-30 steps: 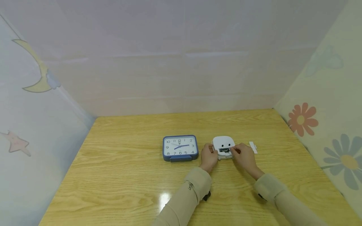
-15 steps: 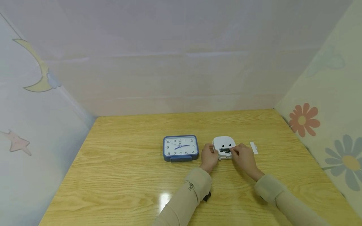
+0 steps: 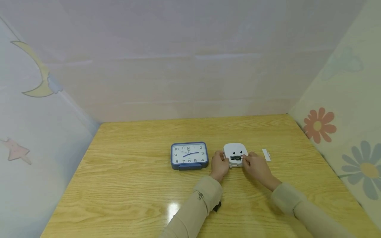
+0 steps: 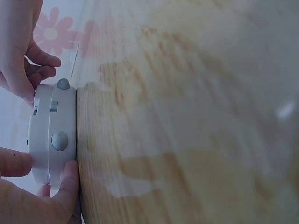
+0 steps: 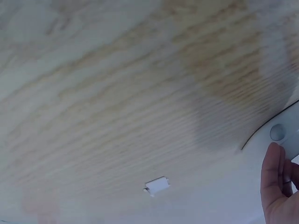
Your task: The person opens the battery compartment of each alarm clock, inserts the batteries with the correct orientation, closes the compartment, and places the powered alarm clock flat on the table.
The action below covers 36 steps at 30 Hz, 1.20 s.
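Note:
A small white alarm clock [image 3: 235, 147] lies face down on the table in the head view, with two black knobs on its back. Its battery compartment is uncovered, and a dark battery [image 3: 235, 158] shows inside. My left hand [image 3: 219, 166] grips the clock's left side; in the left wrist view its thumb and fingers bracket the casing [image 4: 43, 154]. My right hand [image 3: 257, 168] is at the compartment's right end, fingertips overlapping the battery's end. I cannot tell whether they pinch it. In the right wrist view the right hand [image 5: 279, 186] is bent beside the clock's round foot [image 5: 277, 132].
A blue alarm clock [image 3: 189, 156] lies face up left of the left hand. The white battery cover [image 3: 266, 155] lies on the wooden table [image 3: 134, 185] to the right of the right hand. Patterned walls [image 3: 190, 82] border the table's back and sides.
My right hand's fingertips shift slightly at the compartment's right end, and its sleeve moves a little to the right. My left hand keeps its grip on the white clock.

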Available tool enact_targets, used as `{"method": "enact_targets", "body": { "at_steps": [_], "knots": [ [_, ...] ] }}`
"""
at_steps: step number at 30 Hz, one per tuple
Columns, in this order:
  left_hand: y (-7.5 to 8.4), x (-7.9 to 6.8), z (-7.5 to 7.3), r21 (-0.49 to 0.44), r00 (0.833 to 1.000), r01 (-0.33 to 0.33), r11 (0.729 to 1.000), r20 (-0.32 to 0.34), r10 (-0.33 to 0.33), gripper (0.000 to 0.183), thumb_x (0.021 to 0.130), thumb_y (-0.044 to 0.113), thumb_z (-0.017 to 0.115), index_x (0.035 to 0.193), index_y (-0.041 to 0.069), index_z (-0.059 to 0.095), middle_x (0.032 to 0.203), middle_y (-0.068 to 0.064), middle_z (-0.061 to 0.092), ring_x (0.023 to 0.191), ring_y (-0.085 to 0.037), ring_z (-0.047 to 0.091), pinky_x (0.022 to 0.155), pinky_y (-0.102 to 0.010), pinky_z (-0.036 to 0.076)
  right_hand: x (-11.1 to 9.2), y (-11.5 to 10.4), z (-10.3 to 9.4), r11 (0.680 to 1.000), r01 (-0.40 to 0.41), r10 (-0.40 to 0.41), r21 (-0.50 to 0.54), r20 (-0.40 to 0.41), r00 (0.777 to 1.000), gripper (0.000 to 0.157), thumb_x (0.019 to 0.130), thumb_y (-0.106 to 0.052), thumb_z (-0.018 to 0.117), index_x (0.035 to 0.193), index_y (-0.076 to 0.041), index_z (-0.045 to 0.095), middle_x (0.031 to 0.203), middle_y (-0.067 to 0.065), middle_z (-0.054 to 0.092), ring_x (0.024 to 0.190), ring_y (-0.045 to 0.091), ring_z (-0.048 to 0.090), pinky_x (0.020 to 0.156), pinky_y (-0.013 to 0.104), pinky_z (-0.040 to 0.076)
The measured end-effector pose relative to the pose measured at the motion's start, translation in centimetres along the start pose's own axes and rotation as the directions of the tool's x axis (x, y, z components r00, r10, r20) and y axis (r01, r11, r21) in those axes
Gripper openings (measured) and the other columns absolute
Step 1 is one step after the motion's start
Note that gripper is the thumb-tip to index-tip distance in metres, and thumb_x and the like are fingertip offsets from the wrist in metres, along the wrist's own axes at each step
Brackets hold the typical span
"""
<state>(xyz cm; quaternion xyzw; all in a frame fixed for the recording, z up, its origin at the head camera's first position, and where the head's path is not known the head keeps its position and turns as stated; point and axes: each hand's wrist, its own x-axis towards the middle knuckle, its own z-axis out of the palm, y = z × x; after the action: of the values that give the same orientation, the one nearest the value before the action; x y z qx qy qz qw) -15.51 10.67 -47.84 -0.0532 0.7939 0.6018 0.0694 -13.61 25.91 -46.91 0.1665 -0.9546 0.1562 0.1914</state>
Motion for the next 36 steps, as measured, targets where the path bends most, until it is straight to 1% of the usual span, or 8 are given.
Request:
{"method": "enact_targets", "body": {
  "at_steps": [3,6,11,17,22,28,33,36],
  "knots": [
    [-0.19,0.06,0.10,-0.003,1.000,-0.006,1.000,-0.003,0.006,0.023,0.087,0.004,0.057,0.109,0.002,0.053,0.092,-0.008,0.055,0.085,-0.019,0.051,0.074,-0.033,0.045,0.03,-0.03,-0.17,0.999,0.008,-0.006,-0.033,0.048,0.999,0.016,0.077,-0.002,0.062,0.085,0.010,0.069,0.061,0.007,0.048,0.047,0.011,0.036,0.041,0.024,0.033],
    [-0.35,0.11,0.21,0.004,1.000,-0.014,1.000,-0.010,0.014,0.023,0.086,0.004,0.057,0.109,0.003,0.053,0.092,-0.007,0.054,0.085,-0.019,0.051,0.074,-0.033,0.045,0.04,0.01,-0.24,0.997,0.042,-0.038,-0.064,0.056,0.998,0.018,0.078,-0.003,0.061,0.088,0.011,0.068,0.061,0.008,0.048,0.046,0.011,0.036,0.041,0.025,0.034],
    [-0.36,0.20,0.33,0.016,0.999,-0.024,1.000,-0.023,0.025,0.022,0.086,0.004,0.058,0.108,0.002,0.053,0.088,-0.007,0.053,0.081,-0.017,0.050,0.072,-0.032,0.044,-0.14,0.18,-0.05,0.992,0.095,-0.094,-0.085,0.015,0.995,0.018,0.077,-0.004,0.061,0.087,0.010,0.068,0.061,0.007,0.047,0.045,0.010,0.035,0.041,0.025,0.033],
    [-0.32,0.26,0.32,0.025,1.000,-0.014,1.000,-0.014,0.014,0.023,0.086,0.004,0.057,0.109,0.003,0.053,0.090,-0.007,0.054,0.084,-0.019,0.051,0.074,-0.033,0.044,-0.35,0.11,0.05,0.981,0.156,-0.161,-0.114,-0.033,0.986,0.019,0.074,-0.005,0.062,0.085,0.010,0.068,0.061,0.009,0.048,0.044,0.012,0.037,0.040,0.028,0.037],
    [-0.33,0.20,0.35,0.041,0.999,-0.028,0.999,-0.023,0.029,0.023,0.086,0.004,0.058,0.108,0.001,0.053,0.089,-0.007,0.053,0.083,-0.018,0.051,0.073,-0.032,0.045,-0.38,0.20,-0.02,0.979,0.159,-0.160,-0.125,0.007,0.987,0.023,0.077,-0.011,0.062,0.086,0.010,0.067,0.064,0.010,0.051,0.046,0.016,0.042,0.042,0.032,0.040],
    [-0.26,0.19,0.23,0.053,0.999,-0.044,0.998,-0.027,0.046,0.023,0.085,0.002,0.058,0.107,0.000,0.053,0.085,-0.007,0.053,0.080,-0.018,0.051,0.070,-0.030,0.045,-0.24,0.19,-0.24,0.981,0.171,-0.166,-0.090,0.063,0.984,0.027,0.076,-0.016,0.066,0.085,0.010,0.067,0.063,0.005,0.046,0.048,0.012,0.039,0.044,0.029,0.038],
    [-0.14,0.28,0.15,0.036,0.999,-0.023,0.999,-0.024,0.023,0.023,0.087,0.003,0.056,0.109,0.001,0.053,0.090,-0.009,0.054,0.084,-0.020,0.052,0.073,-0.032,0.045,-0.01,0.27,-0.33,0.975,0.207,-0.200,-0.080,0.090,0.976,0.020,0.076,-0.016,0.067,0.076,0.003,0.065,0.062,0.000,0.040,0.049,0.009,0.034,0.044,0.025,0.035],
    [-0.30,0.37,0.33,0.027,1.000,-0.006,1.000,-0.019,0.007,0.023,0.087,0.003,0.056,0.110,0.002,0.053,0.092,-0.009,0.054,0.086,-0.020,0.052,0.074,-0.032,0.046,-0.09,0.34,-0.45,0.972,0.220,-0.213,-0.080,0.091,0.973,0.020,0.075,-0.015,0.067,0.077,0.004,0.065,0.063,0.001,0.042,0.049,0.009,0.034,0.044,0.025,0.035]
  ]
}}
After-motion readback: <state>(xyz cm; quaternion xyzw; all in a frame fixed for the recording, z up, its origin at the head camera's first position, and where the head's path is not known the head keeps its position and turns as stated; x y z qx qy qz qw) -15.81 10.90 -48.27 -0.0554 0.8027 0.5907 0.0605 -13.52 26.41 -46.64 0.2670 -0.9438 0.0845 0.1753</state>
